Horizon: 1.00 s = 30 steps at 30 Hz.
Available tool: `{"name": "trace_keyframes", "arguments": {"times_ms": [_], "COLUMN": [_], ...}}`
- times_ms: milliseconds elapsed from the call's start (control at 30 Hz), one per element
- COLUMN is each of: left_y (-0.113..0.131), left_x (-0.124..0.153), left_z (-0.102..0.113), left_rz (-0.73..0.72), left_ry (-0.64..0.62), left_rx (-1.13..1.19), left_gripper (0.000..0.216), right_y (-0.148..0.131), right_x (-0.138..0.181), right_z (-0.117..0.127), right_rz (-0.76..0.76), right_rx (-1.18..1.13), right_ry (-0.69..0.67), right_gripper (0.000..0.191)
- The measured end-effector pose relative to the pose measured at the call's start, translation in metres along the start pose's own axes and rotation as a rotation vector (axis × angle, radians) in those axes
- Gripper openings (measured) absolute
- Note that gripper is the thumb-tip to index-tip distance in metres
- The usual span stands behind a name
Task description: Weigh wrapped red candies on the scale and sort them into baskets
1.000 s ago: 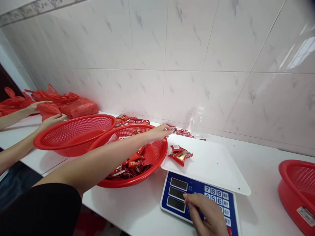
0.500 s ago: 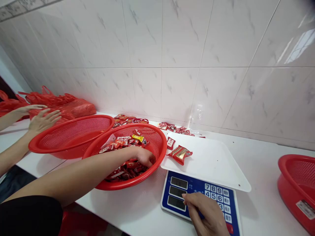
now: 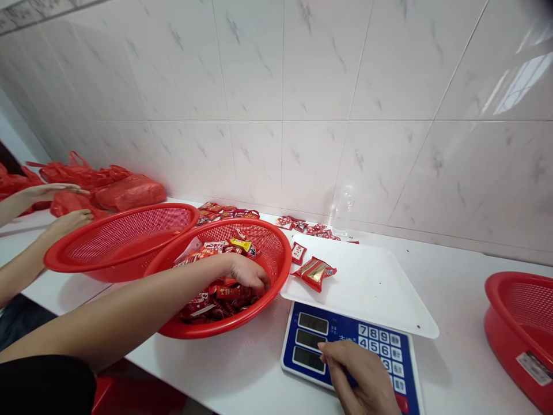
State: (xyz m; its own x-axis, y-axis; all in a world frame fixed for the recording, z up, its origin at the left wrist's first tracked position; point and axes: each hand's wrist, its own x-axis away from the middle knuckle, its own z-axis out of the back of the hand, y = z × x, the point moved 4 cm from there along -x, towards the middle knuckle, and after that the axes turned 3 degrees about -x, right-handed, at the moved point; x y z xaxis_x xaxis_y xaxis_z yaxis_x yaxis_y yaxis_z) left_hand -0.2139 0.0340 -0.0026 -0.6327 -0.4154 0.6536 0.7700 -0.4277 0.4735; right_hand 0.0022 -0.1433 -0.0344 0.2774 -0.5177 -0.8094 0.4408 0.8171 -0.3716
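My left hand reaches into a red perforated basket that holds many small wrapped snack packets, mostly red. Its fingers are curled down among the packets at the basket's right side; the fingertips are hidden, so what they grip does not show. My right hand hovers over or rests on the blue front panel of a digital scale, thumb and forefinger drawn together by the displays, no object visible in them. On the scale's white tray lie a larger red-and-gold packet and a small red-and-white packet.
A second red basket stands to the left, beside another person's hands and red plastic bags. Loose packets lie along the tiled wall. A clear plastic container stands there too. Another red basket is at far right.
My left hand has lifted and shifted slightly left within the packets, its fingers still curled. My right hand stays put. The other person's nearer hand has gone from spread to closed.
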Motion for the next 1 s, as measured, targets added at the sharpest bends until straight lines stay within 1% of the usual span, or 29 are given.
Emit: {"name": "trace_keyframes", "arguments": {"times_ms": [100,167,233,300,367,467,567,667,767,833,900,933,1000], "left_y": [0.004,0.007,0.010,0.011,0.011,0.011,0.014,0.022,0.033,0.042,0.052,0.057,0.067], "left_x": [0.007,0.012,0.014,0.015,0.017,0.024,0.037,0.048,0.051,0.046,0.035,0.028,0.012], "left_z": [-0.001,-0.005,-0.008,-0.010,-0.008,0.006,0.031,0.054,0.067,0.072,0.075,0.074,0.070], "left_rz": [-0.041,-0.077,-0.085,-0.043,0.024,0.101,0.099,0.063,0.057,0.046,0.006,-0.026,-0.097], "left_ry": [-0.069,-0.130,-0.135,-0.068,0.026,0.183,0.364,0.508,0.612,0.698,0.781,0.800,0.773], "left_rx": [0.125,0.198,0.177,0.045,-0.111,-0.199,-0.205,-0.190,-0.014,0.085,0.112,0.107,0.071], "left_gripper": [0.022,0.027,0.034,0.034,0.031,0.038,0.043,0.039,0.039,0.040,0.041,0.041,0.042], "right_y": [-0.001,-0.001,0.001,0.002,0.003,0.002,0.003,0.004,0.004,0.003,0.002,0.002,0.003], "right_x": [-0.003,-0.003,-0.001,0.001,0.002,0.003,0.003,0.003,0.003,0.003,0.003,0.003,0.002], "right_z": [0.001,-0.001,-0.002,-0.003,-0.003,-0.003,-0.003,-0.003,-0.003,-0.003,-0.002,-0.002,-0.001], "right_rz": [0.020,0.029,0.023,0.024,0.026,0.027,0.028,0.028,0.036,0.033,0.023,0.020,0.020], "right_rx": [-0.001,0.003,0.014,0.022,0.021,0.015,0.014,0.012,0.019,0.019,0.009,0.005,0.006], "right_ry": [0.047,0.041,0.020,0.009,0.010,0.010,0.012,0.014,0.023,0.024,0.018,0.016,0.019], "right_gripper": [0.027,0.027,0.028,0.029,0.029,0.030,0.029,0.029,0.029,0.028,0.027,0.027,0.027]}}
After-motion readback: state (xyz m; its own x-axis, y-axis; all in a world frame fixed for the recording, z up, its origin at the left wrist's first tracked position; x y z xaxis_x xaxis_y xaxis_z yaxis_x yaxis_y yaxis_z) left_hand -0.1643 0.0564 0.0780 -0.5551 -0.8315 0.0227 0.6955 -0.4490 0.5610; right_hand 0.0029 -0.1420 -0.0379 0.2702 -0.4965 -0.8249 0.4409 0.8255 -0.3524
